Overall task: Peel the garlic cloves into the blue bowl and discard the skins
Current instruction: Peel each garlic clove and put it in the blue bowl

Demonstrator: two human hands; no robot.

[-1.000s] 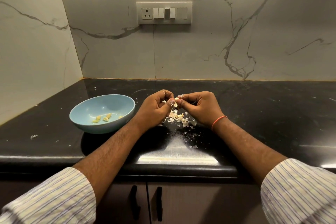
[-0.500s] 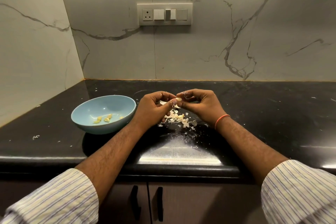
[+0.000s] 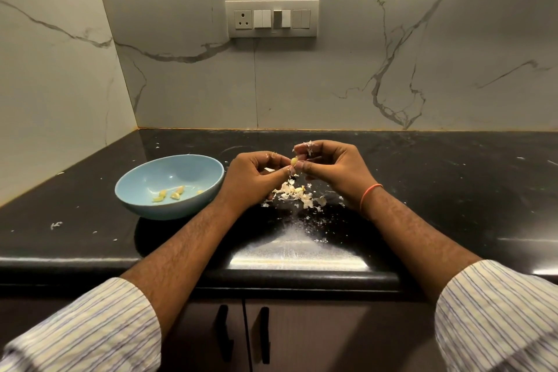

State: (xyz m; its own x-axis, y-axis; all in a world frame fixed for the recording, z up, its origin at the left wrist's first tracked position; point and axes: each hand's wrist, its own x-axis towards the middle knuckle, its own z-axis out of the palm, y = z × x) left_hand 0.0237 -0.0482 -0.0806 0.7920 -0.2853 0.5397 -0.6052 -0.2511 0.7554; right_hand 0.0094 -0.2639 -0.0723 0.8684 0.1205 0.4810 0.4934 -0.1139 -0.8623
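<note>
Step in hand: stripping skin. The left hand (image 3: 255,177) and right hand (image 3: 332,167) both pinch one small pale-yellow garlic clove (image 3: 293,161). Next, likely: drop it into the shallow light-blue bowl (image 3: 193,169).

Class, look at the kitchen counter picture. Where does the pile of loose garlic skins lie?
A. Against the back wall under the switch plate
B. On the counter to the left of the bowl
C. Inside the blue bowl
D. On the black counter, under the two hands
D: the pale garlic skins lie heaped on the black counter below the left hand and right hand, while the blue bowl holds only peeled cloves.
</note>
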